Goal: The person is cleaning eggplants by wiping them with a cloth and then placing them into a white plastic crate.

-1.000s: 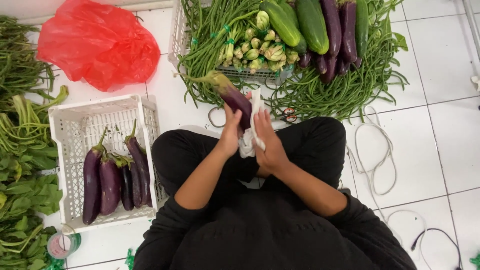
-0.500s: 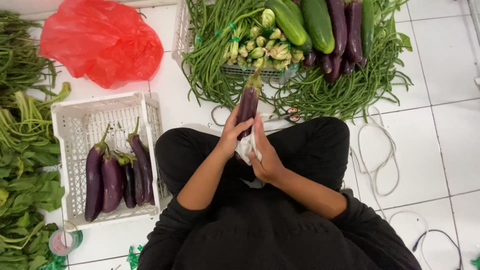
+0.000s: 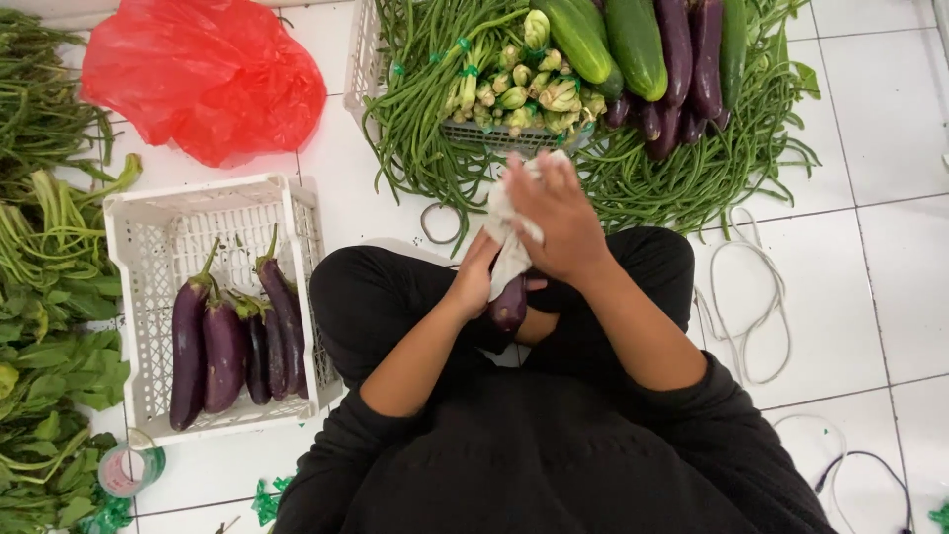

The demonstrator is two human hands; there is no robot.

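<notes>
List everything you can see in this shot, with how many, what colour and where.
Eggplant in hand: one, dark purple, between both hands over the lap.
Cloth: one, white, wrapped round that eggplant.
White crate: one, on the floor at left.
Crate eggplants: about five, purple, lying in the white crate.
Red bag: one, top left.
Long beans: heap, green, top centre.
Cucumbers: two or more, green, top.
Leafy greens: pile, green, left edge.
Tape roll: one, bottom left.
Cords: white, right floor.
Left hand: holds the eggplant.
Right hand: presses the cloth.
</notes>
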